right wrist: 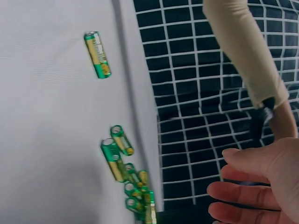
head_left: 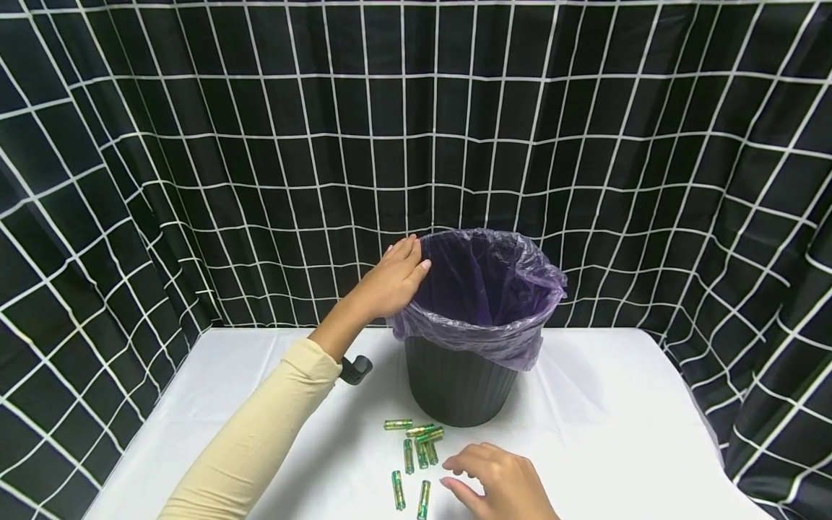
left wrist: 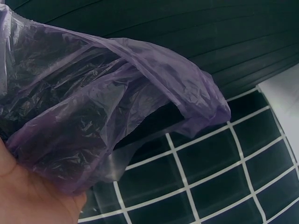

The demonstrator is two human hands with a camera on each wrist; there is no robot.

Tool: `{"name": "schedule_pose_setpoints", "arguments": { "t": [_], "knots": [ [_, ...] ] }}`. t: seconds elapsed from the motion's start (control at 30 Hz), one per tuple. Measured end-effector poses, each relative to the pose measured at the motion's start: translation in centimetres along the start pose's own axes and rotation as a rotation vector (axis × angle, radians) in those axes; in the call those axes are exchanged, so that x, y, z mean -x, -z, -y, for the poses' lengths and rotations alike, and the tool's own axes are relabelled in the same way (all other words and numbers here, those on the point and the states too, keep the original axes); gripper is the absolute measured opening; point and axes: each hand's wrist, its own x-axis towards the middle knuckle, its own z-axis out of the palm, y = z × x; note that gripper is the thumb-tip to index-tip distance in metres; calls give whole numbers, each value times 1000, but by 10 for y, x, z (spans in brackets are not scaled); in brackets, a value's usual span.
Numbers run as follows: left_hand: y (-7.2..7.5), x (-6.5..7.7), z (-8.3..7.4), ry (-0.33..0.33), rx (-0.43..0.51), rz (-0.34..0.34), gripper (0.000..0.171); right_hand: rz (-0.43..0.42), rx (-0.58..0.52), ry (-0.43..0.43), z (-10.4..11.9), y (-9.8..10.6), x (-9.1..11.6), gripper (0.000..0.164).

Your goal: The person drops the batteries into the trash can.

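A black ribbed trash bin point(head_left: 458, 386) stands upright, lined with a thin purple bag point(head_left: 468, 338) folded over its rim. My left hand point(head_left: 395, 280) rests on the bin's left rim, fingers extended along the bag's edge. In the left wrist view, my palm point(left wrist: 37, 200) touches the purple plastic point(left wrist: 93, 102). Several green and gold batteries point(head_left: 409, 456) lie loose in front of the bin. Just right of them my right hand point(head_left: 499, 480) hovers with thumb and fingers apart, holding nothing. The right wrist view shows those batteries point(right wrist: 113, 161) left of my fingers.
A white cloth covers the table point(head_left: 604, 419). Black curtains with a white grid point(head_left: 312, 159) hang behind and on both sides. A dark strap with a camera-like piece point(head_left: 357, 370) sits at my left wrist.
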Motion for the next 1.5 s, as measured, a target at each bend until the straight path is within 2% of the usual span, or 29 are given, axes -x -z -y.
{"name": "schedule_pose_setpoints", "arguments": {
  "t": [0.23,0.43,0.67,0.83,1.1,1.3,1.5],
  "knots": [
    [-1,-2,0,1,-2,5,59,72,22,-90,-1,-13,9,14],
    [0,-2,-1,11,-10,12,59,142,-13,-154,-3,-23,15,10],
    [0,1,1,11,2,1,58,169,-59,-175,-9,-37,24,9],
    [0,2,2,10,2,0,58,264,-139,-188,-12,-45,28,5],
    [0,1,0,-6,6,-6,58,404,-242,-207,-11,-49,27,16],
    [1,1,0,-3,1,-4,58,532,-190,-241,-7,-52,25,21],
    [1,1,0,-4,5,-2,58,593,-154,-250,-4,-51,23,19]
  ]
}}
